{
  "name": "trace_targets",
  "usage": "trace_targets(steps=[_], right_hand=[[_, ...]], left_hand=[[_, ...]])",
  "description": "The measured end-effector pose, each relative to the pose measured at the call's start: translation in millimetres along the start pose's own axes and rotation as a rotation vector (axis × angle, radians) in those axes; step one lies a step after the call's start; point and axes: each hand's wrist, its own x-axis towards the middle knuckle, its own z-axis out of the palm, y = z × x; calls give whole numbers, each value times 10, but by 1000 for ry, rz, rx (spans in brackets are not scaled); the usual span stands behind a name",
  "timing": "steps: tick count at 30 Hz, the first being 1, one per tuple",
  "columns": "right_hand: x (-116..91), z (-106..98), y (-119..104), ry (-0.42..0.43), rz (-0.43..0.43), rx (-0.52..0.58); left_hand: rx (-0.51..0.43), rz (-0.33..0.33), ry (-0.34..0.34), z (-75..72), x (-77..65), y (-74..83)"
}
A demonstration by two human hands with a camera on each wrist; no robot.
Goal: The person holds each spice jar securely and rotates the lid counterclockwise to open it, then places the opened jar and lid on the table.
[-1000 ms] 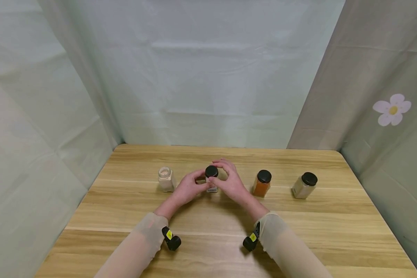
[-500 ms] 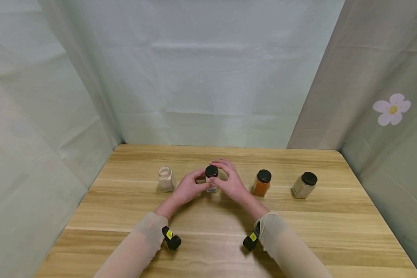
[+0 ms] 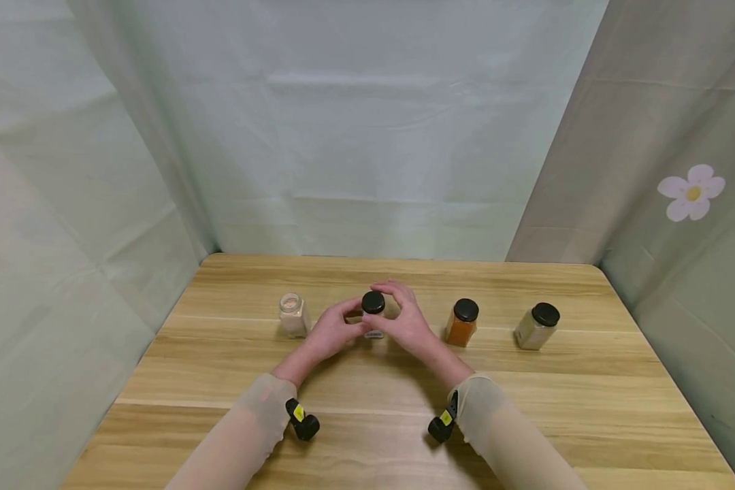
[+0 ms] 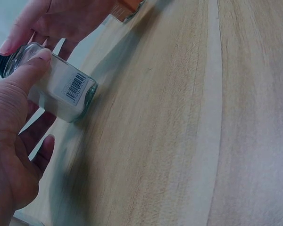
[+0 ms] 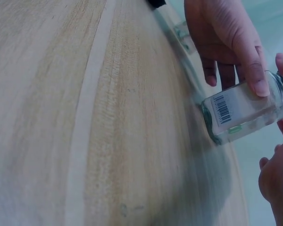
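A square glass spice jar (image 3: 373,334) with a barcode label stands upright mid-table, its black lid (image 3: 373,302) on top. My left hand (image 3: 331,332) grips the jar's body from the left; in the left wrist view its thumb presses the glass (image 4: 56,92) just under the neck. From the other side my right hand (image 3: 409,325) holds the lid, thumb at its near edge and fingers behind it. The right wrist view shows pale contents inside the jar (image 5: 240,110). To the left, nearest my left hand, stands an uncapped jar (image 3: 293,318) of pale powder.
Right of my hands are an orange-filled jar (image 3: 461,330) and a pale-filled jar (image 3: 534,332), both with black lids. The wooden table (image 3: 367,435) ends at a hanging pale curtain (image 3: 367,170) behind and at the sides. Each wrist wears a small black camera (image 3: 307,428).
My right thumb has slid slightly left along the near edge of the lid. The left hand, the held jar and the other jars stay put.
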Motion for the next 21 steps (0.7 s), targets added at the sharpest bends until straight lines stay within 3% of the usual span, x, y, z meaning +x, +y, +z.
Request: trace_targets(steps=[21], right_hand=[[22,31,-24,35,-4,43]], left_hand=[[-13,-7,-12,-2,-3,1]])
